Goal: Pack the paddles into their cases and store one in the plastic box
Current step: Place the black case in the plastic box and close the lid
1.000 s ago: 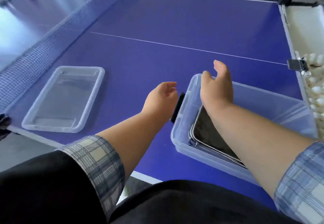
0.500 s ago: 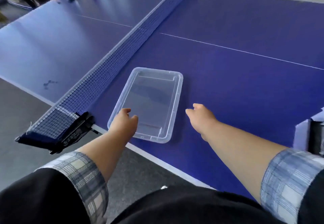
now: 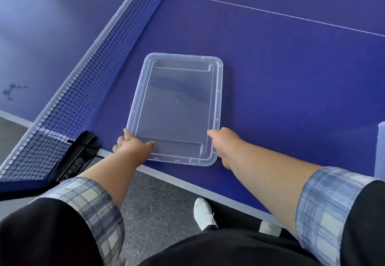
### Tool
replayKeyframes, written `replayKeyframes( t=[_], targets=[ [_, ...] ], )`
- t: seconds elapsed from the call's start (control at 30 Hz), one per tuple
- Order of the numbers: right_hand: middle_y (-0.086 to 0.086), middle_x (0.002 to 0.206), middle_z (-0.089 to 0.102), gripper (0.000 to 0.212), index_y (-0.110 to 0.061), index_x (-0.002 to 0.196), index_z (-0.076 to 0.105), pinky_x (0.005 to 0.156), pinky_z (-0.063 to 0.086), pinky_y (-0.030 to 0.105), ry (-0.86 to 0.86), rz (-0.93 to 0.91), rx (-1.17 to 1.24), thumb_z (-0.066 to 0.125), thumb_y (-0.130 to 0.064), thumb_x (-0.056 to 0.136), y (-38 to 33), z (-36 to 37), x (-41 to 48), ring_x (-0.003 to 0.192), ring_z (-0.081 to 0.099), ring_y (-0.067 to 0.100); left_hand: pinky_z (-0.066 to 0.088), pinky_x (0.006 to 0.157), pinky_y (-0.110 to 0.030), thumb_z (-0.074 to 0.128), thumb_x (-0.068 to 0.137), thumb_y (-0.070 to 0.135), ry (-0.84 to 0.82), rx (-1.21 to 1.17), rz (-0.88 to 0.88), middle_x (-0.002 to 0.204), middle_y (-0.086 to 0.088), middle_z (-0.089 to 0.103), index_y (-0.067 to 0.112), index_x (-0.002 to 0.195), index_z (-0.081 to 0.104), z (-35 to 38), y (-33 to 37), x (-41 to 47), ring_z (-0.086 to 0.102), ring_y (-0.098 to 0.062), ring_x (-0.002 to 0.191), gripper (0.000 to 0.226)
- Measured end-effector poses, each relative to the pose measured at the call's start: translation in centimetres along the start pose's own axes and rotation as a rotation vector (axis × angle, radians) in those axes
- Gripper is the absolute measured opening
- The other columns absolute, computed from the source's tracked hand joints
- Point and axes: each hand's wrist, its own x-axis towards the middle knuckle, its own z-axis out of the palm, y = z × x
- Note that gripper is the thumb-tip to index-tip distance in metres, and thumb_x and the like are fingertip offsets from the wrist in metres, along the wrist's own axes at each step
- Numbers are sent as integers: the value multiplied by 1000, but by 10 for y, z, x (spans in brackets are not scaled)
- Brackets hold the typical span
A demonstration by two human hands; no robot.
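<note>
While the lid (image 3: 177,107) lies flat on the table (image 3: 291,78), centre frame and close to the near edge, you have a hand on each near corner. Left hand (image 3: 131,146): thumb on top, fingers along the outer rim, a pinch. Right hand (image 3: 226,142): against the right rim, fingers hidden, so I can't tell if it's clamped.

Risks: the plastic looks thin, so an uneven lift could twist it out of the weaker grip and over the edge. The net clamp (image 3: 81,153) sits just left, so a swing could snag it. The box (image 3: 380,145) is a sliver at far right. Paddles and cases are out of view.
</note>
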Motion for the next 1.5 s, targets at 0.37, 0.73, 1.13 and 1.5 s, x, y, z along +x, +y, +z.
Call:
replayKeyframes(
  t=[0.37, 0.73, 1.13, 1.5],
  targets=[
    [5, 101, 67, 28, -18, 111, 65, 76, 45, 34, 59, -106, 114, 56, -14, 86, -6, -63, 4, 86, 59, 23, 48, 69, -39, 44, 94, 52, 118, -440, 85, 88, -10, 65, 7, 102, 62, -30, 23, -27, 60, -33, 77, 50],
    [1, 88, 65, 41, -26, 126, 57, 65, 59, 36, 451, -233, 608, 53, -15, 87, -18, -185, -69, 67, 63, 21, 44, 52, -28, 52, 91, 49, -68, -1015, 270, 72, 2, 68, 16, 89, 66, -67, 158, -158, 60, -22, 58, 36],
    [10, 95, 74, 27, -9, 123, 53, 52, 60, 33, 473, -293, 1478, 49, -5, 97, 32, -257, -117, 52, 73, 19, 46, 59, -35, 51, 94, 33, -238, -851, 644, 100, -14, 62, 10, 110, 52, -14, 237, -326, 57, -27, 72, 28],
    [8, 86, 73, 18, -24, 113, 54, 50, 55, 30, 581, -431, 1416, 45, -15, 100, 175, -449, -114, 52, 71, 20, -4, 118, -46, 53, 90, 59, 454, 469, 1893, 156, 0, 31, 42, 146, 34, 65, 280, -435, 18, -25, 147, 61]
  ],
)
